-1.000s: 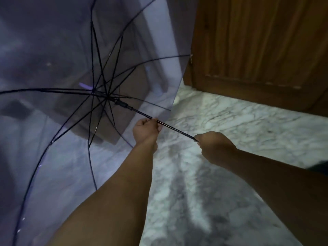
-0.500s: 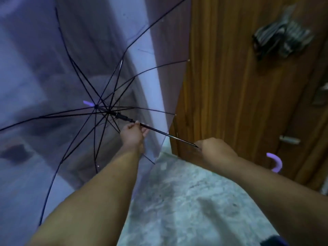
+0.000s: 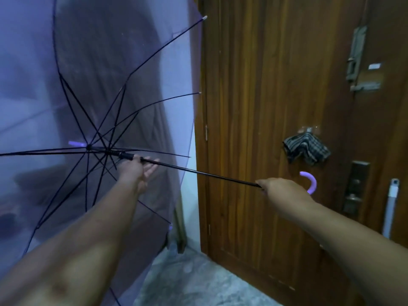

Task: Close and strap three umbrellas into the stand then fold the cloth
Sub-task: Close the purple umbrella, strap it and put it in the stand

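Head view: open umbrella (image 3: 106, 89) shaft between left hand (image 3: 141, 171) and right hand (image 3: 280, 188).

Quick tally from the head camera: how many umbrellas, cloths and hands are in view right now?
Umbrellas: 1, the open translucent purple umbrella with black ribs, its curved purple handle past the right hand.
Cloths: 1, the checked grey cloth hanging on the wooden door.
Hands: 2, left hand, right hand.
Total: 4.

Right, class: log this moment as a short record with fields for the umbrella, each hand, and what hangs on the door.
Umbrella: clear purple canopy, fully open, shaft roughly level
Left hand: at the shaft by the runner, fingers loose
Right hand: grips the handle end, purple crook showing behind
Door: brown wood, checked cloth on a hook
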